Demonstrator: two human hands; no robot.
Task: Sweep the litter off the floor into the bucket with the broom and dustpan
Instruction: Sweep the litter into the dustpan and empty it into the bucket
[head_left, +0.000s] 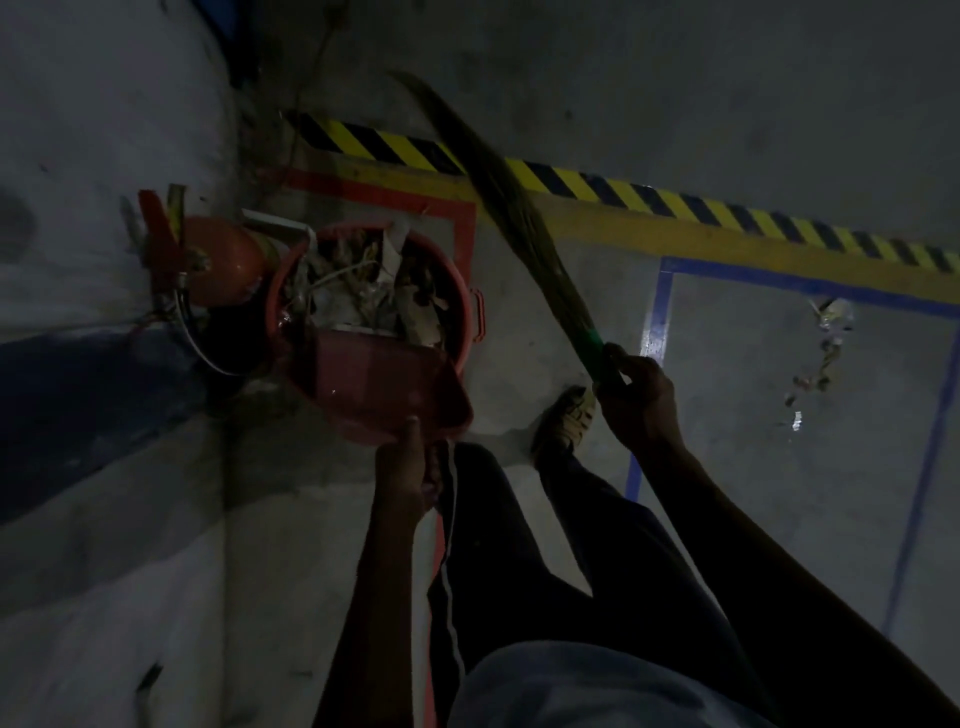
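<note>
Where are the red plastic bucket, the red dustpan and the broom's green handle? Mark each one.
Red plastic bucket (470, 291): head view, on its right rim.
Red dustpan (384, 379): head view, middle of its pan.
Broom's green handle (592, 345): head view, just above the right hand.

Dim light, grey concrete floor (675, 78); glare patches on its sheen right of centre; black-and-yellow hazard tape (649, 195) runs diagonally across, a plain yellow band (727, 241) just below it; red outline (395, 195) marks a bay on the left, blue outline (657, 312) marks one on the right; pale wall (88, 130) at left with a dark blue stripe (78, 395) low down; red extinguisher (218, 265) against that wall.
</note>
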